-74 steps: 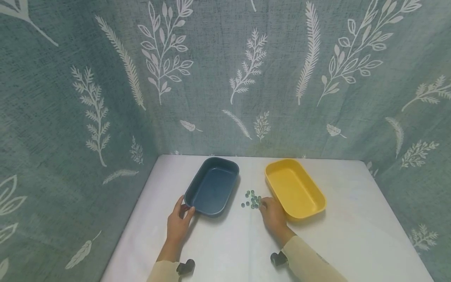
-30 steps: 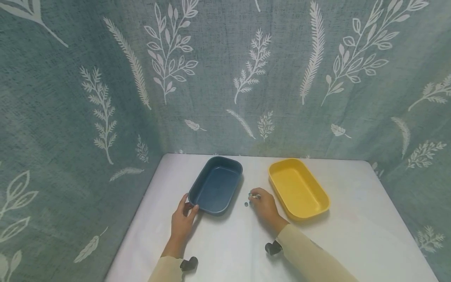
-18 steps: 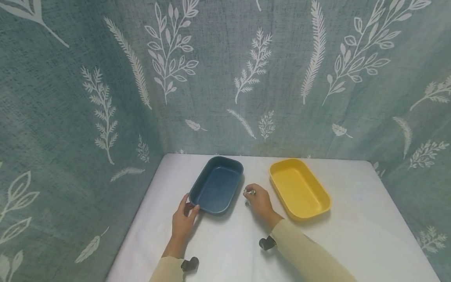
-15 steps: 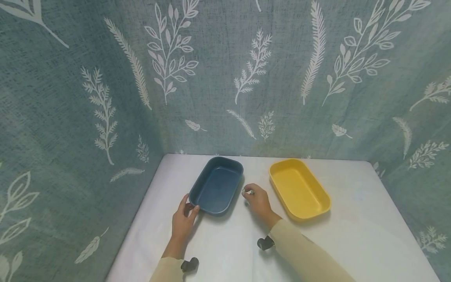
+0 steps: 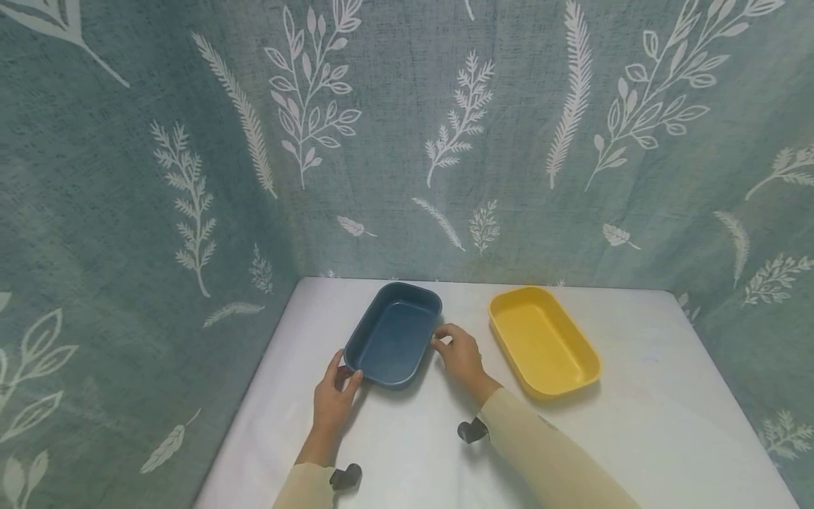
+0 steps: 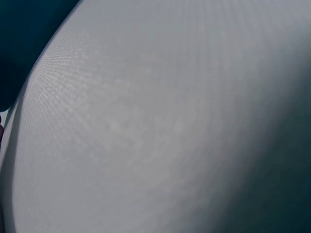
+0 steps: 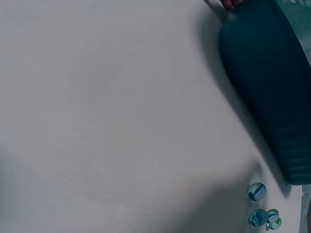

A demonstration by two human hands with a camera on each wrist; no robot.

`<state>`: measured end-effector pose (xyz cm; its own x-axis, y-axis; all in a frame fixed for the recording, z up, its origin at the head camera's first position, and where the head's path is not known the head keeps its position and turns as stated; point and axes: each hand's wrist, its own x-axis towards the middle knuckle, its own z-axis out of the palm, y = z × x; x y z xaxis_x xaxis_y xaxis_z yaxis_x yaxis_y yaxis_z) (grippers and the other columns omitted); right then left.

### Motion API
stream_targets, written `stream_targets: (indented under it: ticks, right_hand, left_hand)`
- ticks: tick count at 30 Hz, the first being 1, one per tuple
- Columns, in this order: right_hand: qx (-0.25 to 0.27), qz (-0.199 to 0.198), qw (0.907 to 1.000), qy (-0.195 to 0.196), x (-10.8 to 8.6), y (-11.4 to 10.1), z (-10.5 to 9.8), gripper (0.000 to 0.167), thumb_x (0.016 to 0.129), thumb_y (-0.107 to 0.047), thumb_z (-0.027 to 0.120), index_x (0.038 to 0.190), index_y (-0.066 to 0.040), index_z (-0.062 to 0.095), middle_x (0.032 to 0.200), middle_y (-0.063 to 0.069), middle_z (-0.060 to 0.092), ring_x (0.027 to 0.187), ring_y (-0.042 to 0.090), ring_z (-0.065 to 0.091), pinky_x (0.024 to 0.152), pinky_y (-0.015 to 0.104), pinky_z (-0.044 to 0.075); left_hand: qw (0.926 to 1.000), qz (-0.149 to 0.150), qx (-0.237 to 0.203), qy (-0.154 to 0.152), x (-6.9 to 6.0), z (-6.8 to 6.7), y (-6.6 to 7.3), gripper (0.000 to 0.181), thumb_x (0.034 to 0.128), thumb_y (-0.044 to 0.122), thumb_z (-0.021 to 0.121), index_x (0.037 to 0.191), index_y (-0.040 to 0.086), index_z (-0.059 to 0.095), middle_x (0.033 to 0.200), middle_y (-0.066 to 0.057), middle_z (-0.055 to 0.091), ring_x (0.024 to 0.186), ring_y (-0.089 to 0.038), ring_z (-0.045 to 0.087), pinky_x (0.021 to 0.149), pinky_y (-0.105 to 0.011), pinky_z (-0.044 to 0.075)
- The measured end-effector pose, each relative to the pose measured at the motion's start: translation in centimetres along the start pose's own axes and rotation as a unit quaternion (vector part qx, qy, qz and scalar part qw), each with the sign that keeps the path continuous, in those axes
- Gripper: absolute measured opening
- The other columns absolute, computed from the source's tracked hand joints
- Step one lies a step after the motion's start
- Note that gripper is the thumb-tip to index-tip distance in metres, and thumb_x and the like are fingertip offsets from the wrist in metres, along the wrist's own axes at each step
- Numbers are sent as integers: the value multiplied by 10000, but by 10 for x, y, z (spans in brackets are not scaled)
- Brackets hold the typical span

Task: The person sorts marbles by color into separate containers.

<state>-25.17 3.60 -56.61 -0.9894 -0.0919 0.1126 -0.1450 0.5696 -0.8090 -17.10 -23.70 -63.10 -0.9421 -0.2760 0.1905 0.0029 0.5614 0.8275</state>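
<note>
While the head view shows the left hand (image 5: pixel 331 406) gripping the near-left corner of the dark blue tray (image 5: pixel 393 334), thumb and fingers spread either side of it, the right hand (image 5: pixel 461 353) is at the tray's right side, its fingers curled toward the thumb with a tiny pale spot between the tips; whether they touch the wall cannot be told. A yellow tray (image 5: pixel 543 339) lies to the right on the white tabletop (image 5: pixel 400 452). The left wrist view catches only the blue tray's side and a dark sliver of finger, adding nothing about that grip. The right wrist view shows four glass marbles (image 7: pixel 258 218) near the tray's end, apparently the right hand's pinched load, though its fingers lie almost wholly outside that frame. The step in hand looks like bringing marbles to the steadied tray; dropping them inside would call for clearing the rim before loosening the fingers.
</note>
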Motion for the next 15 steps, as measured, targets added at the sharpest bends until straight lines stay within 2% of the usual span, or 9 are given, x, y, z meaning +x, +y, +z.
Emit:
stream_targets:
  ticks: [6,15]
  right_hand:
    - [110,-321,9994,-14,2,-3,4,195,894,-154,712,1073,-89,672,1050,29,678,824,160,598,759,345,514]
    - [6,-288,9996,0,4,-4,10,195,896,-169,712,1074,-99,675,1054,29,663,774,147,559,727,343,499]
  left_hand:
    - [9999,87,-65,55,-2,-2,0,697,912,414,680,1486,150,386,1155,-132,678,1215,-366,540,1097,-573,272]
    - [10000,79,-25,46,0,0,1,687,916,415,675,1487,168,385,1166,-126,676,1230,-349,534,1108,-549,270]
